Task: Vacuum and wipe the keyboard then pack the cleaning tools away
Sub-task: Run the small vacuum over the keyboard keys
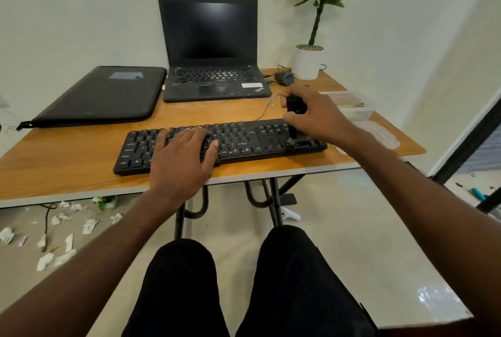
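The left hand (184,152) lies flat on the keyboard (244,141); the right hand (314,114) grips the little vacuum (295,109) over its right end, best moved slowly

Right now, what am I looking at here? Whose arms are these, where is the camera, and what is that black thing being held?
There is no robot: a person wears a camera on the head, looking down at their own arms and knees. The left hand rests flat on a black keyboard lying on a wooden table. The right hand grips a small black handheld vacuum, its nozzle down on the keyboard's right end. Behind lie an open laptop, a black sleeve, clear plastic tubs and a potted plant.
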`<state>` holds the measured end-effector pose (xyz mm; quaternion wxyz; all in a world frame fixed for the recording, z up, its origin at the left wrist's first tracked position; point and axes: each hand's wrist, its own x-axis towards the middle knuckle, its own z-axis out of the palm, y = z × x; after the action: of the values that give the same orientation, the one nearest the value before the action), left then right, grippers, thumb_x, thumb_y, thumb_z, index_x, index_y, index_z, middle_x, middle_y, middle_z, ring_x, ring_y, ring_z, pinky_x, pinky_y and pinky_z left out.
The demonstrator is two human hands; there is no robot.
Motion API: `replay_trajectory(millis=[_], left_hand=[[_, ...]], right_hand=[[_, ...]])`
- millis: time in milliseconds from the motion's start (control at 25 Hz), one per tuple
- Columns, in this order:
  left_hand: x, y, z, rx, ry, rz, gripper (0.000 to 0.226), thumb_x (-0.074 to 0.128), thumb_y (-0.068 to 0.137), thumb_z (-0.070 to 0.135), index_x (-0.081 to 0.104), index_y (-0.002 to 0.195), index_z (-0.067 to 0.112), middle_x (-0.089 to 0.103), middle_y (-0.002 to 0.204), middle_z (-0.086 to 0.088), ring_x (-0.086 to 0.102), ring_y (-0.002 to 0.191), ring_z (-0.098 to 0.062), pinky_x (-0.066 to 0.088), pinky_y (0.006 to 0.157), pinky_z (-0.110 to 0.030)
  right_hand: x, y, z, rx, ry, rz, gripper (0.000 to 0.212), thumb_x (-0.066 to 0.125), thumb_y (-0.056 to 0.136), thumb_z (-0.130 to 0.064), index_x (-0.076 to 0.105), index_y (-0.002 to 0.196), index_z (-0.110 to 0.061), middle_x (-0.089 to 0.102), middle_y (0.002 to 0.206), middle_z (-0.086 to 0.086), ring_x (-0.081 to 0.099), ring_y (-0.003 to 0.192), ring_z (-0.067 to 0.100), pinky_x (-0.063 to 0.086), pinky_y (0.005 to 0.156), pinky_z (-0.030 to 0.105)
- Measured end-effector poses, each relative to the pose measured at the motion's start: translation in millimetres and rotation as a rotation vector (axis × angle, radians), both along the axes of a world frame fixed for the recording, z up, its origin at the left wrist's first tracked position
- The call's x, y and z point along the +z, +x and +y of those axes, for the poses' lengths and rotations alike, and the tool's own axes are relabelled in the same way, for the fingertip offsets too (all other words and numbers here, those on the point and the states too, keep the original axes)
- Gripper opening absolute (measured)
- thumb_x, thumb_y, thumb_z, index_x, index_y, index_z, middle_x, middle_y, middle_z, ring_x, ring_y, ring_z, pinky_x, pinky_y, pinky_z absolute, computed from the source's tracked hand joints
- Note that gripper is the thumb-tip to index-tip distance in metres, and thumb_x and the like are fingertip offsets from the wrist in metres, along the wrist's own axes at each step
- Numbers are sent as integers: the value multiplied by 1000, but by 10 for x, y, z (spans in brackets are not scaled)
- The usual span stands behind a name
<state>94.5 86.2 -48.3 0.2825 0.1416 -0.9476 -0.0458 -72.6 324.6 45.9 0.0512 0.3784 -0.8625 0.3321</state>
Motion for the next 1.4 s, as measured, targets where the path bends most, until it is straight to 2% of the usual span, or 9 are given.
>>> replay_trajectory(millis=[160,320,480,600,760,1000,1120,1200,1400], left_hand=[[-13,6,-2,11,-8,1,41,34,110,48,59,131,23,70,130,-1,64,122,-21,29,120,-52],[-16,14,6,4,-11,3,45,34,109,49,59,134,21,70,129,-3,64,119,-22,34,113,-50],[-5,19,5,7,-7,-9,48,32,108,50,59,135,21,70,131,-3,64,122,-22,34,114,-51],[-4,20,2,12,4,-21,50,31,108,51,59,136,22,69,133,-3,63,123,-22,35,114,-53],[-2,19,19,22,37,-25,47,32,109,52,58,136,23,68,134,-2,62,124,-22,35,112,-56],[3,26,32,23,50,-41,50,28,108,56,56,135,25,67,134,-2,60,126,-22,33,112,-58],[10,24,33,14,46,-39,50,28,108,57,56,134,25,67,133,-2,60,126,-22,33,111,-58],[9,24,39,4,50,-35,48,28,108,56,56,134,26,66,133,-1,59,126,-21,32,111,-57],[5,14,45,-5,50,-9,43,33,111,53,57,133,25,66,133,-1,59,126,-22,31,111,-57]], right_hand=[[-13,-120,96,-241,10,112,21,66,85,-34,57,103,-37,63,104,-10,59,95,18,50,76,37],[-11,-114,125,7,-117,-68,24,65,89,-23,57,107,-35,60,108,-10,61,100,17,57,79,36],[65,-218,227,-219,-23,95,20,67,85,-29,59,103,-35,64,104,-10,59,96,17,43,69,29],[41,-241,232,-85,-169,-92,25,66,92,-18,57,113,-29,60,113,-2,62,101,20,54,68,25],[108,-285,351,-144,7,-160,16,65,87,-30,60,102,-32,61,101,-4,62,95,21,56,60,36],[62,-188,307,13,-101,-80,26,67,93,-23,56,115,-31,60,112,-4,62,103,18,59,71,25],[61,-186,336,-17,51,-92,19,64,88,-32,56,105,-36,63,105,-5,62,101,19,60,81,44],[128,-198,344,-137,182,5,17,64,85,-41,57,100,-38,65,105,-5,61,100,20,56,79,43],[101,-170,312,-91,-25,-49,16,64,88,-30,59,103,-33,62,99,-10,62,100,19,57,82,42]])
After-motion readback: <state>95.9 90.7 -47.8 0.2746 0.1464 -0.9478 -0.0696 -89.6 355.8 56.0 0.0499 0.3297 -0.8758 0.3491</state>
